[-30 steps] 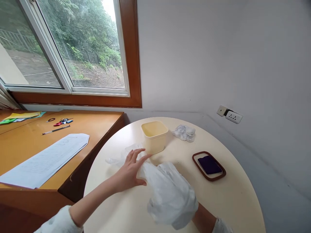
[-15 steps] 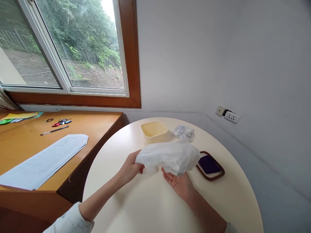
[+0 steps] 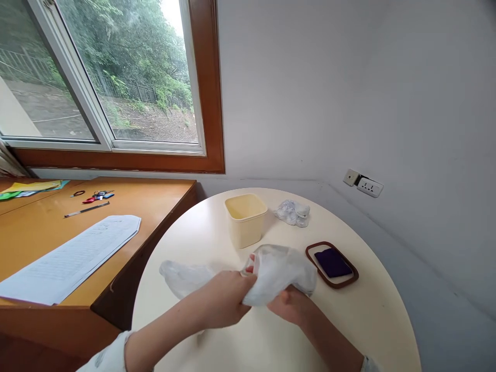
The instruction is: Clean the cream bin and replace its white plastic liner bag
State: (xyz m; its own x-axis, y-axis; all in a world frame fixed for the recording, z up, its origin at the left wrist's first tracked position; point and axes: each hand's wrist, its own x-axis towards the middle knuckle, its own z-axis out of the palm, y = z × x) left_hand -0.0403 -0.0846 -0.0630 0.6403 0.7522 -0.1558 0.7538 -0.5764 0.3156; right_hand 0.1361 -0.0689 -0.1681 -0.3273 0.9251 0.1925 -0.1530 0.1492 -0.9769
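Pale yellow tub (image 3: 248, 230): upright, mouth open from above; the white plastic bag (image 3: 277, 276) between left hand (image 3: 227, 299) and right hand (image 3: 292, 306) bars its near side. Crumpled clear bag (image 3: 293, 213): right of tub, narrow gap between. Brown-rimmed lid (image 3: 354, 279), purple cloth (image 3: 333, 262) on it: low, passable overhead. Round surface (image 3: 374, 323): free strip at near right, outside right forearm.
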